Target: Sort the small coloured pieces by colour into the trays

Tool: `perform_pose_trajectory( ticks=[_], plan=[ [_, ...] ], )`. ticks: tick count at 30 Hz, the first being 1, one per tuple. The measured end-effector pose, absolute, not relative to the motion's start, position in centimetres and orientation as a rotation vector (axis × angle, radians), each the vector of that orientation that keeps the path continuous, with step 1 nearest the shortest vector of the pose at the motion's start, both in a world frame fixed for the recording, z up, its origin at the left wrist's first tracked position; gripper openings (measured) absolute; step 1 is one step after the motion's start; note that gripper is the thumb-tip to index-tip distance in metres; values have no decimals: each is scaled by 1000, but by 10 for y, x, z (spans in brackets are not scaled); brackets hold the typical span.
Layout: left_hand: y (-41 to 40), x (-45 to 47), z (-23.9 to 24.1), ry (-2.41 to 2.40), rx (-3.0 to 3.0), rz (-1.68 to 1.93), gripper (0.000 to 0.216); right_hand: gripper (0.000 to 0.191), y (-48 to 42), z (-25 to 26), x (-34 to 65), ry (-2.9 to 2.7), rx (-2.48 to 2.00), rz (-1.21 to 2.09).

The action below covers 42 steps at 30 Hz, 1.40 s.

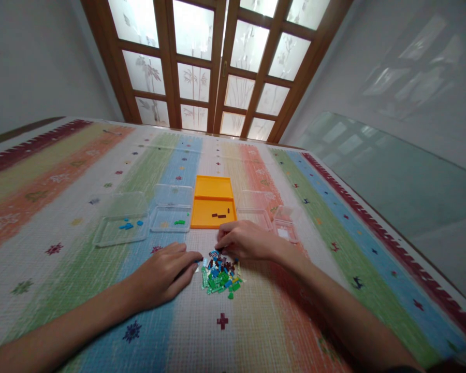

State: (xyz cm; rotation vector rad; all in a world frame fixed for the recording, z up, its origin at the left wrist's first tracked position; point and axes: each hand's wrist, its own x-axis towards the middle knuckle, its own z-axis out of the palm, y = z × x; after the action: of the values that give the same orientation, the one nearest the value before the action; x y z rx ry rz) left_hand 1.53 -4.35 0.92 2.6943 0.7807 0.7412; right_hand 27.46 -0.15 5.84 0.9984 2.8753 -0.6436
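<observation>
A small heap of tiny coloured bricks [220,274], mostly green, blue and dark red, lies on the striped tablecloth. My left hand [163,273] rests flat on the cloth just left of the heap, fingers stretched toward it. My right hand [244,240] hovers over the heap's far edge with its fingertips pinched together at the bricks; what they hold is too small to make out. Beyond the heap stands an orange tray [213,202] with a few dark pieces inside.
Clear plastic boxes sit in a row: one with blue pieces [121,224], one with a green piece [171,213], and two more [283,224] right of the tray. The table's right edge [392,247] runs along a wall. Wooden glazed doors stand behind.
</observation>
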Motion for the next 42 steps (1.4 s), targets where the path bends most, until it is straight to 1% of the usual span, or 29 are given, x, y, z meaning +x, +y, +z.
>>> perform_pose_trajectory(
  ticks=[3, 6, 13, 18, 24, 28, 31, 35, 42],
  plan=[
    [-43, 16, 9, 780, 2694, 732, 24, 26, -1, 56, 275, 2895, 995, -659],
    [-43, 16, 8, 775, 2698, 734, 24, 24, 0, 55, 275, 2909, 990, -673],
    [-44, 15, 7, 787, 2701, 729, 24, 23, -1, 57, 275, 2906, 1008, -632],
    [-44, 15, 7, 783, 2699, 736, 24, 26, -1, 55, 276, 2897, 1058, -550],
    [-43, 15, 7, 777, 2699, 731, 24, 23, -2, 51, 274, 2885, 1075, -470],
    [-43, 15, 7, 788, 2701, 722, 25, 20, -4, 60, 277, 2908, 1053, -422],
    [-43, 14, 6, 790, 2695, 715, 25, 16, -2, 67, 284, 3021, 1169, -356],
    [-42, 15, 6, 770, 2694, 719, 25, 16, 5, 66, 294, 3115, 1443, -208],
    [-42, 15, 6, 768, 2710, 726, 26, 16, 10, 49, 292, 3006, 1699, -156]
  ],
)
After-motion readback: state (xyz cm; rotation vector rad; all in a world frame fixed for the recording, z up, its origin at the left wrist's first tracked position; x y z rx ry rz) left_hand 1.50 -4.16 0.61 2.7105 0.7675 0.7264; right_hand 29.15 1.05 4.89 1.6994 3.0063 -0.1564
